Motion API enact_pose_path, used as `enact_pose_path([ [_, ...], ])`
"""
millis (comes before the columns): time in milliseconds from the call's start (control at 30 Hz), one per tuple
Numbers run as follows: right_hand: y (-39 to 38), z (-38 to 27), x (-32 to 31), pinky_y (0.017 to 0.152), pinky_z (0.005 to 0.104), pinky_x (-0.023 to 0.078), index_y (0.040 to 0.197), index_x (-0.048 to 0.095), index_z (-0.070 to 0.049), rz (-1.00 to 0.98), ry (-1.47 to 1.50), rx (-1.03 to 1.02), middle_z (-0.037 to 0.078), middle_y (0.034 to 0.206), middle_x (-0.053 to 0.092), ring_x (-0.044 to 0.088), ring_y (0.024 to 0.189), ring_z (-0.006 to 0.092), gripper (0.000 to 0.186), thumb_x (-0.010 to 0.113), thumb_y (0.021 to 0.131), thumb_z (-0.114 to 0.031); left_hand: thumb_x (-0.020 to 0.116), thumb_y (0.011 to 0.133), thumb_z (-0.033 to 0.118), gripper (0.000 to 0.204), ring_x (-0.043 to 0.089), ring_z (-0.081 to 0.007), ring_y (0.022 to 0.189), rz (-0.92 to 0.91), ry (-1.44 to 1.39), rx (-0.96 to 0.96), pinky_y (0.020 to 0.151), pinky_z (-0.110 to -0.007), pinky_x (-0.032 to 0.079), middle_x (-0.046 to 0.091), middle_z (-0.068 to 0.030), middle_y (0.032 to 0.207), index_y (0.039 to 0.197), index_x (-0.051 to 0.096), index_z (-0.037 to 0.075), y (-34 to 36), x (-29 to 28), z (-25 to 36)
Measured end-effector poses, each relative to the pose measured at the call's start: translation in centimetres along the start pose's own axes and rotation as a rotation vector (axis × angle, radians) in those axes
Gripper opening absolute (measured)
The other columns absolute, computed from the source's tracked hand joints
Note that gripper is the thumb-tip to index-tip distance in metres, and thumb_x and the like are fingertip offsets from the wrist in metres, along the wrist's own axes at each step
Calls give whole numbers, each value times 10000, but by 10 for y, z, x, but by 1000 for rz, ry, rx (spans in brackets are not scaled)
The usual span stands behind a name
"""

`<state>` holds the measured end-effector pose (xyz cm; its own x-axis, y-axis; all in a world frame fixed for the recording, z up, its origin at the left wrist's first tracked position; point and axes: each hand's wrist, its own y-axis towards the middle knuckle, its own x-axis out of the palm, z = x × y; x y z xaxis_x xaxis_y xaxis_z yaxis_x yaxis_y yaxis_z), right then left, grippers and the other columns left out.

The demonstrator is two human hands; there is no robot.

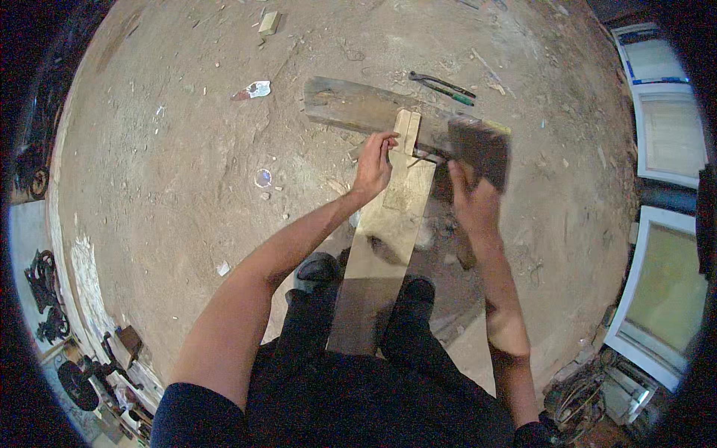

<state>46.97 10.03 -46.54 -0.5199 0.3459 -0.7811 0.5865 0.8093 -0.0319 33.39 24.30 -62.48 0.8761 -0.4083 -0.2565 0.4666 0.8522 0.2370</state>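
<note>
Wooden plank (pixel 382 269) runs from between the person's legs up to the left hand (pixel 376 163), and its narrowed end (pixel 408 131) is just right of that hand's fingertips. Left fingers are half bent and look right at the edge of that end, but I honestly can't tell if they're pinching it or just resting there.

Right hand (pixel 476 200) is off to the right of the plank, fingers curled, kinda blurry. Just beyond it there's a dark brown blocky thing (pixel 480 148), too smeared to name, plus a thin dark rod (pixel 433 154) reaching from near the thumb toward the plank. Can't say for sure what that hand's gripping.

Past both hands lies a weathered beam (pixel 347 104), with the plank's narrowed end overlapping it in this view. Farther out from the right hand is a green-handled tool (pixel 453 94) on the dirt floor (pixel 179 187). Way left of the left hand, a torn wrapper (pixel 258 89).
</note>
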Motion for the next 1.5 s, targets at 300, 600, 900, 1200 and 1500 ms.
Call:
enact_pose_path([
  [300,8,-20,-23,526,314,454,903,660,-7,44,205,-49,59,661,615,586,556,139,236,720,957,-229,394,1076,68,245,654,-313,952,-18,29,-22,873,-415,525,631,-179,1001,1200,601,25,-1,-10,9],
  [600,11,10,9,622,378,513,970,663,45,-95,-30,-6,98,685,640,644,651,186,298,684,970,-251,408,1046,1,240,627,-312,923,-71,15,-45,862,-401,516,595,-163,976,1180,605,33,0,-5,12],
  [900,8,-3,-6,507,304,457,882,666,11,80,156,-95,42,635,606,589,547,113,229,675,983,-194,394,1093,143,271,628,-316,964,-65,61,-1,901,-436,495,612,-157,1028,1212,614,38,-1,-9,6],
  [1200,2,-7,-14,485,291,451,979,685,30,-17,145,-11,43,686,632,578,518,101,200,694,976,-170,423,1034,-10,228,594,-306,910,-23,4,39,842,-399,485,579,-153,952,1158,609,31,-5,-9,5],
  [1500,-4,-8,11,764,473,550,1061,681,41,-193,-171,120,291,962,702,687,929,466,398,707,949,-340,432,1016,-31,219,530,-281,820,-50,47,-1,794,-386,462,519,-133,882,1125,611,31,-5,-6,6],
])
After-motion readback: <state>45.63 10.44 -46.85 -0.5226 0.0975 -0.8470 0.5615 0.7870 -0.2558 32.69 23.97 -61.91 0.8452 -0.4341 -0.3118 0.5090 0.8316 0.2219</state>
